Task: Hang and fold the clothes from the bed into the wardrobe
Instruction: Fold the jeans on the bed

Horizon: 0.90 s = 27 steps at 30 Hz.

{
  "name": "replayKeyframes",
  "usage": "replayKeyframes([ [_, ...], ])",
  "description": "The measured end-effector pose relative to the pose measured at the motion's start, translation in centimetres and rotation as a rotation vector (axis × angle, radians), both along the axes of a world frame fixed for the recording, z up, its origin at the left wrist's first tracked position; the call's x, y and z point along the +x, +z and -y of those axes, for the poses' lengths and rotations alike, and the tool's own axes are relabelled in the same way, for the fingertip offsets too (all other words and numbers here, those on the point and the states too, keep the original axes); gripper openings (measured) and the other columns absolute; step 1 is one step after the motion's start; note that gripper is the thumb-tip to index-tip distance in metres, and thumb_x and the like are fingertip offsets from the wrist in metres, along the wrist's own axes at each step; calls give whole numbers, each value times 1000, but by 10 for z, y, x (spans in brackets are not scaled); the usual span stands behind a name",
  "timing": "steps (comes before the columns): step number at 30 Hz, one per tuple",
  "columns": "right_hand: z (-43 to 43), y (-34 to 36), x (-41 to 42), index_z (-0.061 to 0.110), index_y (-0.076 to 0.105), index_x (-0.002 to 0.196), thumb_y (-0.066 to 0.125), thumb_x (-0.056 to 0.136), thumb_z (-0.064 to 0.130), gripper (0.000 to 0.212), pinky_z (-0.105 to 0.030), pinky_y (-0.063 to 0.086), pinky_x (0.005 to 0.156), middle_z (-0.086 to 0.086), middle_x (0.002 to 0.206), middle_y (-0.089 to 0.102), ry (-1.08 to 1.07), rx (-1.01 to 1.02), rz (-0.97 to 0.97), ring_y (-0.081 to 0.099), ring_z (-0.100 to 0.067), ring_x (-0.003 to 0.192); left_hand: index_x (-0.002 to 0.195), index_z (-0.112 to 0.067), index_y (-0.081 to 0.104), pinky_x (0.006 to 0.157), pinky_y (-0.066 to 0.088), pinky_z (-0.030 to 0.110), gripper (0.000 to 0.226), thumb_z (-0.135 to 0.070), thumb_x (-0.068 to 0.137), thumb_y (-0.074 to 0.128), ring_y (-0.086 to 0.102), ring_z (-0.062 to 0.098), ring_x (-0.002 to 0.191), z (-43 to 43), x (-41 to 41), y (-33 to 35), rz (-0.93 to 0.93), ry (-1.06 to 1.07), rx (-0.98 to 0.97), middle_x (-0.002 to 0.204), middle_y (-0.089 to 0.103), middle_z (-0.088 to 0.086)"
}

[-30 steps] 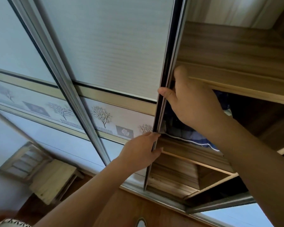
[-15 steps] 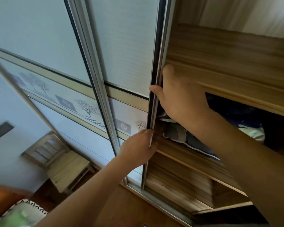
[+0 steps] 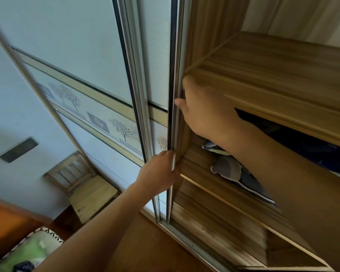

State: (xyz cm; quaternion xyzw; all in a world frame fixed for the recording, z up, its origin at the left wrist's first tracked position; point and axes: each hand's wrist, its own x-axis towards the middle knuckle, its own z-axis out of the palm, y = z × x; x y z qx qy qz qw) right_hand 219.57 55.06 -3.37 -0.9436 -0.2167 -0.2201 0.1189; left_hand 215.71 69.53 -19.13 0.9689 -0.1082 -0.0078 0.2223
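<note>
The wardrobe's sliding door (image 3: 157, 65) is a pale panel with a metal edge and a band of tree pictures. My left hand (image 3: 159, 173) grips that metal edge low down. My right hand (image 3: 202, 112) grips the same edge higher up, fingers wrapped behind it. To the right the wooden wardrobe (image 3: 263, 75) stands uncovered, with shelves. Dark blue folded fabric (image 3: 236, 171) lies on the middle shelf, partly hidden by my right forearm.
A small wooden chair (image 3: 86, 189) stands by the wall at lower left. A patterned green cushion or bedding (image 3: 28, 250) shows at the bottom left corner. A second door panel (image 3: 57, 46) overlaps on the left. The floor track (image 3: 192, 246) runs along the wardrobe's base.
The sliding door has moved left under both hands, uncovering more of the shelves and the blue fabric. The view has tilted, bringing the chair and bedding further in.
</note>
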Motion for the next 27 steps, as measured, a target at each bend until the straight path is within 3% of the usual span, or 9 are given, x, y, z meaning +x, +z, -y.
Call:
replayKeyframes([
  [3, -6, -6, 5, 11, 52, 114, 55, 103, 33, 24, -26, 30, 43, 6, 65, 44, 46, -36, -11, 41, -7, 50, 152, -23, 30, 91, 56, 40, 66, -44, 95, 55, 63, 26, 116, -9, 1, -1, -20, 23, 33, 134, 60, 2],
  [6, -8, -9, 5, 16, 42, 142, 51, 104, 31, 41, -41, 57, 66, -7, 92, 68, 112, 5, -160, 66, -23, 75, 156, -24, 22, 92, 57, 43, 73, -47, 95, 55, 62, 26, 119, -17, -1, 0, -11, 46, 51, 135, 59, 3],
  [10, -9, -16, -1, 27, 25, 156, 47, 106, 32, 55, -42, 58, 73, -8, 104, 70, 141, 42, -282, 67, -22, 82, 157, -26, 25, 92, 57, 44, 69, -47, 97, 53, 61, 24, 120, -25, -11, 3, -24, 76, 64, 140, 56, 3],
  [14, -1, -38, -12, 27, 40, 149, 47, 105, 37, 45, -39, 55, 79, -5, 111, 68, 146, 40, -434, 65, -21, 92, 153, -29, 35, 94, 55, 44, 59, -48, 99, 50, 61, 22, 118, -32, -29, 7, -62, 110, 80, 139, 56, -1],
  [17, 6, -58, -21, 24, 51, 137, 49, 104, 38, 36, -34, 50, 74, 1, 108, 66, 204, 24, -554, 60, -14, 86, 149, -29, 39, 92, 54, 40, 55, -51, 99, 49, 61, 21, 117, -39, -48, 8, -80, 165, 92, 135, 58, -3],
  [22, 16, -92, -40, 21, 55, 129, 51, 101, 43, 36, -43, 55, 84, -5, 105, 68, 266, -155, -626, 64, -26, 95, 150, -30, 40, 94, 53, 38, 58, -56, 99, 47, 60, 20, 118, -45, -92, 1, -130, 319, 98, 137, 57, -3],
  [27, 13, -119, -64, 21, 58, 128, 53, 100, 44, 37, -34, 51, 73, -8, 110, 68, 424, -325, -576, 62, -25, 91, 140, -22, 52, 95, 51, 41, 51, -48, 97, 54, 60, 24, 117, -43, -160, -8, -197, 525, 47, 131, 62, 3],
])
